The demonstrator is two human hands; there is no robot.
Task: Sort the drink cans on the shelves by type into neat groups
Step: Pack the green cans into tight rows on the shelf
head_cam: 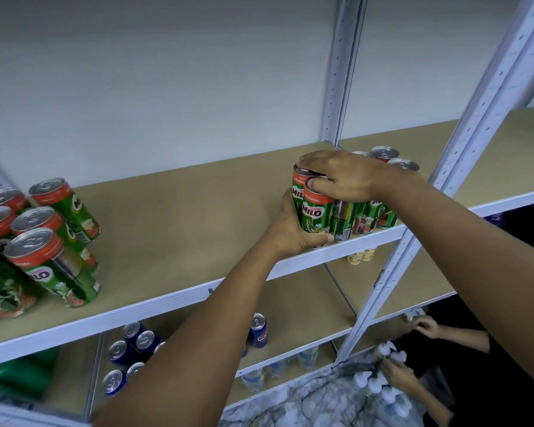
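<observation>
Green and red Milo cans [316, 212] stand in a cluster at the right end of the upper shelf [182, 211], near its front edge. My left hand [293, 232] cups the front cans from the left and below, thumb curled under them. Over the tops of the same cans lies my right hand [342, 177], fingers curled round the rims. A second group of Milo cans [43, 241] stands at the left end of this shelf. Blue cans [130, 349] sit on the shelf below.
White metal uprights [475, 124] frame the shelf bays. Pale yellow cans [361, 255] sit on the lower right shelf. Another person's hands [398, 374] handle white-capped bottles [383, 386] at the bottom right. A green pack [19, 374] lies low at the left.
</observation>
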